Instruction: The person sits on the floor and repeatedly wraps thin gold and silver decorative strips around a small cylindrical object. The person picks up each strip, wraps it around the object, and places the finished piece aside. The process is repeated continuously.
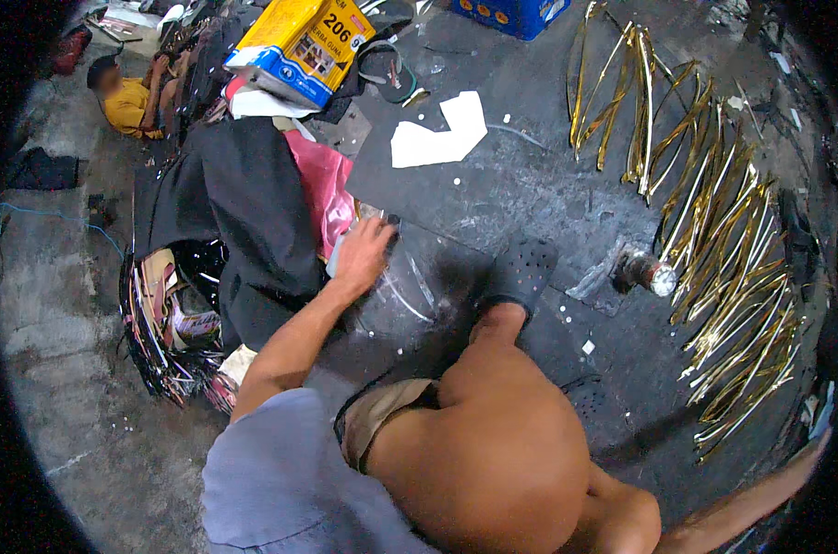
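My left hand (364,251) reaches down to the dark mat (437,198), its fingers apart and pointing away from me. Its fingertips touch or hover beside a small dark piece (393,222); I cannot tell which. Pink shiny fabric (322,185) lies just left of that hand, beside a large black cloth (253,212). A pale bluish scrap shows by the wrist. My right forearm (751,499) stretches out to the lower right, and its hand is lost beyond the dark rim. Long gold strips (724,277) lie in a row along the right side.
A yellow and blue box (304,51) stands at the far left, near a blue crate (511,17). A white cut sheet (437,134) lies ahead. A short round metal post (648,272) stands right of my shoe (520,268). Another person (133,102) sits far left.
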`<state>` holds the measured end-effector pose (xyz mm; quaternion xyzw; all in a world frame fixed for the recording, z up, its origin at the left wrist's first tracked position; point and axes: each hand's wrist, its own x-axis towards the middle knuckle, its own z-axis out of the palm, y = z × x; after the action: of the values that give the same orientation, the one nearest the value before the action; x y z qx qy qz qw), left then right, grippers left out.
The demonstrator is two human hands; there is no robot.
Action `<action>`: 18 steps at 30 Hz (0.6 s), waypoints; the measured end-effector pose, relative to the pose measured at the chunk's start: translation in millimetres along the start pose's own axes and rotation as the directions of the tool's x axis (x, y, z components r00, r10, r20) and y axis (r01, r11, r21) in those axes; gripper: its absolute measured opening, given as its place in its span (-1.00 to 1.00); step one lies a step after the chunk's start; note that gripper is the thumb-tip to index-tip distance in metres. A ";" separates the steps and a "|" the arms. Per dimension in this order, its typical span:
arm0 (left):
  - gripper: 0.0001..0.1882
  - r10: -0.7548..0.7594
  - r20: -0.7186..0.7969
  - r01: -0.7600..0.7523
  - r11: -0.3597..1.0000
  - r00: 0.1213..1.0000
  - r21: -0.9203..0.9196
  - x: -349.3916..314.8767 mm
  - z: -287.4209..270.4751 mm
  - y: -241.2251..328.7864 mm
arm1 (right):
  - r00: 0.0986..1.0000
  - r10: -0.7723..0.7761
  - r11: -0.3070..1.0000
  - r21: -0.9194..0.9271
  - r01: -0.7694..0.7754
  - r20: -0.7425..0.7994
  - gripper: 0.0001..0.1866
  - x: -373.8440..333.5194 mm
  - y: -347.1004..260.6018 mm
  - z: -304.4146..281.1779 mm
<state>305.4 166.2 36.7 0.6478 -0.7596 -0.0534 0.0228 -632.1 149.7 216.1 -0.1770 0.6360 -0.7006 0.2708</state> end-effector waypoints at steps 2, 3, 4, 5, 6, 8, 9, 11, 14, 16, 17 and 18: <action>-0.53 0.033 0.027 -0.036 0.990 0.999 0.139 -21.3 9.7 -36.5 | 0.989 0.107 0.994 -0.018 -0.109 -0.100 -0.89 -29.2 62.9 -27.4; -0.55 0.041 0.016 -0.043 0.981 0.999 0.189 -25.7 18.8 -48.1 | 0.976 0.161 0.986 -0.020 -0.165 -0.144 -0.88 -46.3 95.4 -37.6; -0.58 0.053 0.000 -0.052 0.969 0.999 0.240 -25.2 24.4 -58.8 | 0.960 0.213 0.976 -0.014 -0.219 -0.182 -0.87 -63.6 127.0 -47.4; -0.62 0.068 0.017 -0.070 0.971 0.998 0.230 -25.2 28.3 -67.0 | 0.939 0.266 0.962 -0.007 -0.274 -0.217 -0.85 -82.5 157.0 -56.7; -0.66 0.088 0.034 -0.093 0.971 0.996 0.219 -22.0 31.3 -71.9 | 0.919 0.317 0.946 0.005 -0.325 -0.233 -0.84 -101.9 186.8 -61.7; -0.74 0.192 0.011 -0.191 0.964 0.981 0.183 -9.8 25.6 -68.8 | 0.885 0.396 0.916 0.033 -0.401 -0.245 -0.79 -138.1 234.6 -62.4; -0.79 0.213 -0.074 -0.205 0.973 0.974 0.102 -0.7 13.8 -54.1 | 0.876 0.431 0.901 0.046 -0.432 -0.216 -0.77 -157.2 256.2 -54.6; -0.85 0.283 -0.200 -0.286 0.958 0.938 0.015 9.6 0.2 -13.3 | 0.880 0.460 0.887 0.005 -0.462 -0.119 -0.72 -197.2 290.2 -8.4; -0.82 0.026 0.097 0.031 0.843 0.995 -0.538 30.2 -9.5 71.7 | 0.914 0.394 0.820 -0.487 -0.302 0.096 -0.34 -262.9 271.6 148.6; -0.78 0.131 0.099 -0.036 0.761 0.986 -0.648 68.9 0.4 125.0 | 0.876 0.151 0.793 -0.585 0.170 0.459 -0.05 -284.5 266.4 203.8; -0.76 0.206 0.121 -0.075 0.742 0.971 -0.666 91.2 4.8 152.9 | 0.833 0.006 0.770 -0.534 0.349 0.554 0.03 -283.8 268.9 218.2; -0.70 0.235 0.211 -0.032 0.738 0.949 -0.674 110.1 12.7 168.3 | 0.788 -0.013 0.698 -0.558 0.448 0.616 -0.03 -289.0 259.3 238.7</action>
<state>121.2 84.3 38.9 0.5260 -0.7310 -0.4092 0.1462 -222.2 123.1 18.6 -0.5460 0.7065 -0.3616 0.2683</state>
